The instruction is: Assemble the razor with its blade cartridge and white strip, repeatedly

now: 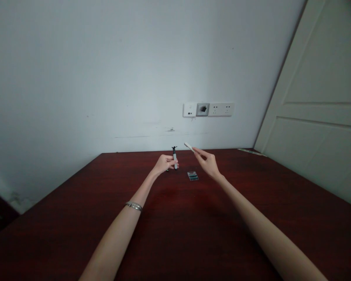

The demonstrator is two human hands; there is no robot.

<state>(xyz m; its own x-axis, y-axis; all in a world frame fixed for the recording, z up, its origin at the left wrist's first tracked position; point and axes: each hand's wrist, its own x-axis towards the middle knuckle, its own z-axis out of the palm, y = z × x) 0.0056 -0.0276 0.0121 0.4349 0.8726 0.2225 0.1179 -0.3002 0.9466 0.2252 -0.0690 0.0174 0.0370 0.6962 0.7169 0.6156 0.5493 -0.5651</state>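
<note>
From my end, head cam feed: both hands up over the table (169, 226), approx. mid-view, each w/ an item. L hand (164, 163) is grasping a razor-like tool (175, 161), thumb + fingers round the pale handle; tool's approx. upright, dark head up top, lower end of handle poking out below the fingers. R hand (209, 164) pinches a white stick-like item (188, 146) btwn thumb + fingers, tilted, free end pointing up and twd the L. Can't ID that one for sure from here. I see the two held items near each other but apart, no contact.

Small clear case (193, 176) lies flat on the table, btwn the hands and a bit nearer me, dark stuff inside; neither hand touches it. Tiny dark bit (167, 170) just under L hand, too small for me to ID. Bracelet (134, 206), silver-coloured, on L wrist side of the forearm.

Bkgd: table's dark red-brown, its back edge near the wall (119, 70). I've got a row of socket plates (220, 109) on the wall above, slightly R of ctr, one w/ a grey frame. Pale panelled door (318, 101) on the R, thin pale strip (251, 152) at the table's back R edge.
</note>
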